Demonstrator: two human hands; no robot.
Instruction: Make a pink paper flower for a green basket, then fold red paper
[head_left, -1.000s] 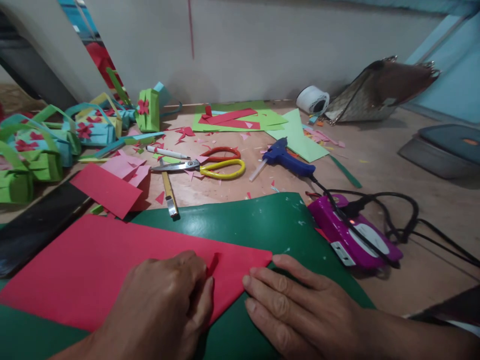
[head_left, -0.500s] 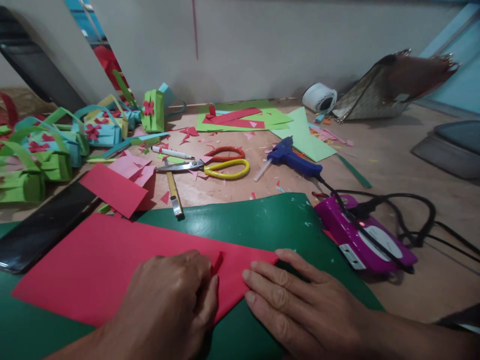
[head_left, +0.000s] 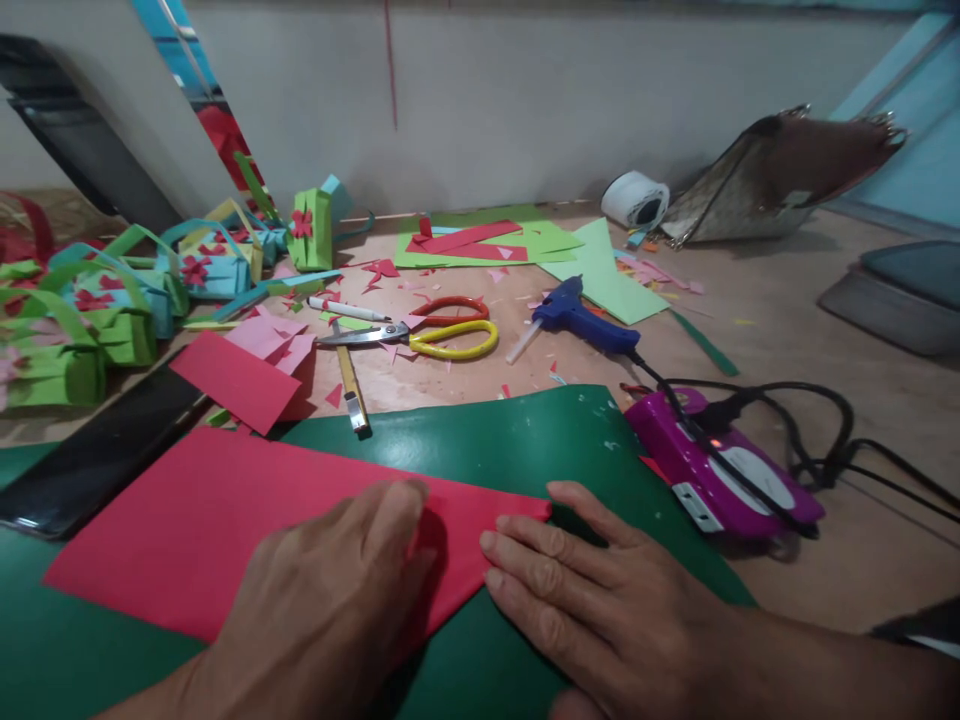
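A sheet of red paper (head_left: 176, 535) lies on a green mat (head_left: 555, 430), its right end narrowing to a folded-looking corner. Over the paper's right half, my left hand (head_left: 330, 590) is closed, fingers curled and pressed together. Whatever is inside those fingers is hidden; a shadow falls on the paper beside them. My right hand (head_left: 600, 590) lies flat, fingers stretched out, with the fingertips on the paper's right edge near the corner and the palm over the mat.
Beyond the mat lie scissors (head_left: 454, 340), a yellow cutter (head_left: 352, 390), a white marker (head_left: 349, 308) and a blue glue gun (head_left: 589, 318). A purple power strip (head_left: 720, 470) with cables sits right. At left are a black phone (head_left: 97, 450) and several small paper baskets (head_left: 127, 335).
My left hand has lifted slightly and turned at the knuckles, hiding the small dark red strip seen beside its fingers. My right hand stays on the paper's edge. The view shifted slightly.
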